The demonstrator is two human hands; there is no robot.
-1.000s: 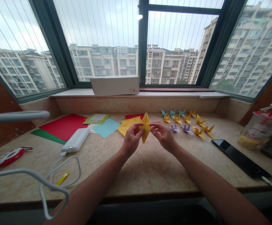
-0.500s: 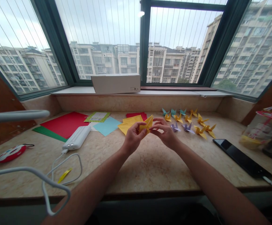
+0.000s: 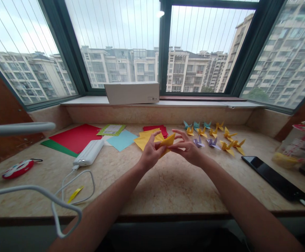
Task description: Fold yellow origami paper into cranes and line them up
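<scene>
Yellow contents [image 3: 286, 160] low in clear cup [image 3: 300, 141], folded paper [image 3: 168, 140] in hands [image 3: 152, 152]

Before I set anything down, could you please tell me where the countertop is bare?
The countertop is bare between the left forearm and right forearm, and from there to the phone. Folded birds crowd the back right; paper sheets, the back left.

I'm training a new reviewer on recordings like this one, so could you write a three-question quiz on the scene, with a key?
1. What colour is the folded paper that the left hand grips?
2. True or false: the white box stands on the windowsill.
3. How many purple paper birds sit on the counter? (a) two (b) four (c) six

Key: 1. Yellow. 2. True. 3. a
</scene>
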